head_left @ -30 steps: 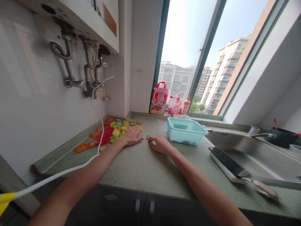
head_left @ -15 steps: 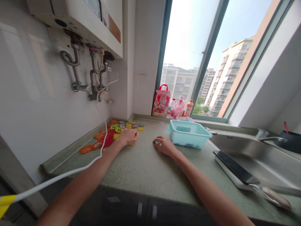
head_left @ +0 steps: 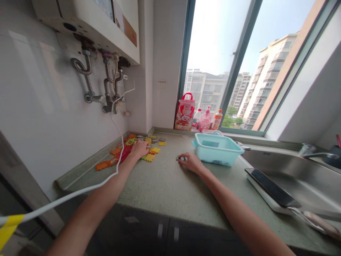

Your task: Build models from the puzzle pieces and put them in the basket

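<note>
My left hand (head_left: 139, 149) reaches over a spread of foam puzzle pieces at the counter's far left, its fingers bent together among them; what they grip, if anything, is hidden. Yellow gear-edged puzzle pieces (head_left: 150, 157) lie just right of it. Orange puzzle pieces (head_left: 103, 165) and red puzzle pieces (head_left: 127, 152) lie to its left, with lime-green puzzle pieces (head_left: 130, 141) behind. Resting low over the counter, my right hand (head_left: 191, 162) is closed on a small black-and-white puzzle piece (head_left: 182, 158), partly covered by the fingers.
A light-blue plastic basin (head_left: 218, 151) with dark pieces in its bottom stands right of my right hand. Beyond are a steel sink (head_left: 282, 177) and a phone (head_left: 271, 186) at its edge. A white cable (head_left: 80, 195) crosses above my left forearm. Bottles (head_left: 205, 120) line the windowsill.
My left hand has moved back left, deeper over the pieces, leaving yellow pieces uncovered on the counter. My right hand keeps its piece in nearly the same place. The view has shifted slightly.
</note>
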`<state>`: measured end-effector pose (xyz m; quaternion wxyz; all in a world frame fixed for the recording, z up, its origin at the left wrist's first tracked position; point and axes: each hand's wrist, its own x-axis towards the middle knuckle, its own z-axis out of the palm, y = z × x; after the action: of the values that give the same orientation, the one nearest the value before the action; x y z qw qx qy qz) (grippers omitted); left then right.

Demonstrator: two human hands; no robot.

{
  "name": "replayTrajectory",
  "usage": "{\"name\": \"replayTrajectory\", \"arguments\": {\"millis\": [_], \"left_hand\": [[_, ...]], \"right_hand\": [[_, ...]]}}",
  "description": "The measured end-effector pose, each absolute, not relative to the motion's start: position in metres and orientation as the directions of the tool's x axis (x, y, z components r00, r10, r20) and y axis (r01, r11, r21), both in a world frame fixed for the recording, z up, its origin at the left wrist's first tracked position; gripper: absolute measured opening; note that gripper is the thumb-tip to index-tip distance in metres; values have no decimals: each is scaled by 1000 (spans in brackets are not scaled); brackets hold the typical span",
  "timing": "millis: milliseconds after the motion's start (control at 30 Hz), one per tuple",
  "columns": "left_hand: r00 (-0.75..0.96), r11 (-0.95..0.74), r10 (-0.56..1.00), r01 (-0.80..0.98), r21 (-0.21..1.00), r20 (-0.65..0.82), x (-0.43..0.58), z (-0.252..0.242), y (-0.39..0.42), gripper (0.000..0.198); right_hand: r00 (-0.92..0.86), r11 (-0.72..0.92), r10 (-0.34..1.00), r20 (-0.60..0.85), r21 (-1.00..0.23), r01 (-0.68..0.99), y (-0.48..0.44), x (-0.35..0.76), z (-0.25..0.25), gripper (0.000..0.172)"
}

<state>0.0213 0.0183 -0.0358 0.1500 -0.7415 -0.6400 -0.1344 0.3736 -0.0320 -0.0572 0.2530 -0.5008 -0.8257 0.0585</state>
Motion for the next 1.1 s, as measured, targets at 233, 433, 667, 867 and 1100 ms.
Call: {"name": "replayTrajectory", "arguments": {"millis": [233,433,667,867,1100], "left_hand": [[177,-197,809,980,-25,560,33,-19,3,32],[586,-645,582,755,-120,564,81,-16,-24,27],[805,-830,539,558,-4,248,113,-20,-44,44],[700,-748,605,663,-29,379,89,-17,-26,39],[174,-265,796,961,75,580,37,-14,3,39]], "right_hand": [[-361,503,846,392,-366,782,-31,375,-59,24],[-234,484,834,499,-461,743,-23,374,-63,30],[-164,539,778,606,-511,669,-28,368,-57,28],[-239,698,630,739,-404,591,-36,359,-52,28],[-445,767,617,649,-369,525,-44,350,-57,18]]}}
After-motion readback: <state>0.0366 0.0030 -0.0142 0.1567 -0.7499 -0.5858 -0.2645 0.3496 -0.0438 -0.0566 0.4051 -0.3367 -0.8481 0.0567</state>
